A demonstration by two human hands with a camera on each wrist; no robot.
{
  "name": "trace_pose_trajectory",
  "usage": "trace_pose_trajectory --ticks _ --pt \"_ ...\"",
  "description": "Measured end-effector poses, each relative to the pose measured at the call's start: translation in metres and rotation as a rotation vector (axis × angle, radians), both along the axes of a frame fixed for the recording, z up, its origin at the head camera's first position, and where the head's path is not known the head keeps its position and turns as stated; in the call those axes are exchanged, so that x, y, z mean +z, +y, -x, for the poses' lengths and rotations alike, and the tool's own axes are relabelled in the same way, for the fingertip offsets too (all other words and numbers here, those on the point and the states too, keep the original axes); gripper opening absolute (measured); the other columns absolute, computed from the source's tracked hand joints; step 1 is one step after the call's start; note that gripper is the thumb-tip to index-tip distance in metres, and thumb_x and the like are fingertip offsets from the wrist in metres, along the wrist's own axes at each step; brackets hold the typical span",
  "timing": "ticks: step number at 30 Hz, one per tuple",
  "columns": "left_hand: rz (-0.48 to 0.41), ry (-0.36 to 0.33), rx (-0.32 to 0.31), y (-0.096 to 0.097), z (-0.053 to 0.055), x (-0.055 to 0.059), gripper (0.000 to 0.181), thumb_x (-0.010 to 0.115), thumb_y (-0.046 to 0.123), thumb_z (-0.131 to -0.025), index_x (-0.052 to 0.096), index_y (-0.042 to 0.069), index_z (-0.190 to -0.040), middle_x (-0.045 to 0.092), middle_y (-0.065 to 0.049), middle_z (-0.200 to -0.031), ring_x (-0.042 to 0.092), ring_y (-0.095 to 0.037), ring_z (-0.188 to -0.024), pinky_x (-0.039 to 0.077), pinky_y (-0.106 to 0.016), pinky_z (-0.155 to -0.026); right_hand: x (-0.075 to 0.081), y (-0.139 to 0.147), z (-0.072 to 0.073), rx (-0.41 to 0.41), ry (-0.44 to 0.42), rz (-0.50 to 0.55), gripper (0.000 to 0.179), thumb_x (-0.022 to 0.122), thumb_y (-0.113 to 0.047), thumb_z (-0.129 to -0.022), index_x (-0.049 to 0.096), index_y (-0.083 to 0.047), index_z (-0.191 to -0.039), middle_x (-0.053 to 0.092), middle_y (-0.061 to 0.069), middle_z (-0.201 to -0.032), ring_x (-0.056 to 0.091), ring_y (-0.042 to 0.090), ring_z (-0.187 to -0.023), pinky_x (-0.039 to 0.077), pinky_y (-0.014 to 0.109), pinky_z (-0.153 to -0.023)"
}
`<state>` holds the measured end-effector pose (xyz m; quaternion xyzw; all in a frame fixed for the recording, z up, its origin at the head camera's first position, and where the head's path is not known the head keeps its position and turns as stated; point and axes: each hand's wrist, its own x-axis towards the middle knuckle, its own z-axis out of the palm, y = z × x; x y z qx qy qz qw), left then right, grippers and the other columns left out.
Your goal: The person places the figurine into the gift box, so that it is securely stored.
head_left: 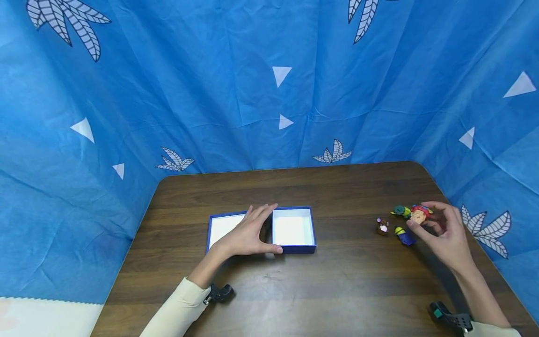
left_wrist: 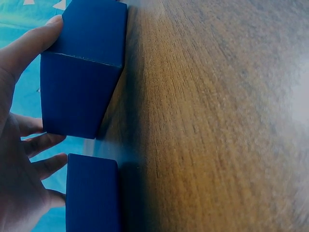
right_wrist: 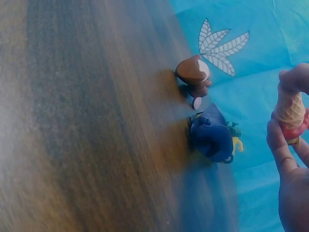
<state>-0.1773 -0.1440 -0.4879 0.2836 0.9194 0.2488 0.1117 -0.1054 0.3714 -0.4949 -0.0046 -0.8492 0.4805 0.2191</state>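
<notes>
My left hand [head_left: 248, 234] spans the left side of a small blue box [head_left: 312, 249] with a white inside, thumb at its front corner and fingertips at its back. In the left wrist view the thumb presses the blue box [left_wrist: 87, 92]. On the right, my right hand [head_left: 448, 234] pinches a small toy figure [head_left: 418, 215] with a red top and tan part between thumb and fingers. The right wrist view shows its tan waffle-patterned part [right_wrist: 289, 111]. Beside this hand lie a brown figure [head_left: 382, 226], a blue-and-yellow figure [head_left: 405, 236] and a green-and-yellow figure [head_left: 401, 211].
Left of the box and partly under the left hand lies a blue-edged white tray or lid [head_left: 223, 227]. Everything stands on a brown wooden table [head_left: 328, 290]. A blue patterned curtain [head_left: 236, 84] borders the table's back and sides.
</notes>
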Motion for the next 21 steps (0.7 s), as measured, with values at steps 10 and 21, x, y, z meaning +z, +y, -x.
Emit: trace_pose_trajectory --ticks 10,21 --pt "0.002 0.000 -0.007 0.0013 0.0007 0.0009 0.127 0.079 0.081 -0.079 0.018 0.024 -0.174 0.032 -0.004 -0.177 0.034 -0.030 -0.165 0.006 -0.065 -0.137 -0.0005 0.0013 -0.0011 0.038 -0.038 0.006 0.067 0.079 0.009 -0.091 0.050 -0.005 -0.149 0.036 -0.018 -0.131 0.057 -0.017 -0.115 0.051 0.000 -0.088" --pt "-0.004 -0.009 0.003 0.0008 0.0009 0.0005 0.127 0.080 0.081 -0.078 0.018 0.026 -0.174 0.032 -0.002 -0.177 0.028 -0.032 -0.167 0.009 -0.063 -0.137 -0.0015 0.0010 -0.0001 0.049 -0.056 0.043 0.067 0.079 0.011 -0.090 0.051 -0.006 -0.149 0.041 -0.018 -0.132 0.061 -0.018 -0.115 0.054 0.004 -0.087"
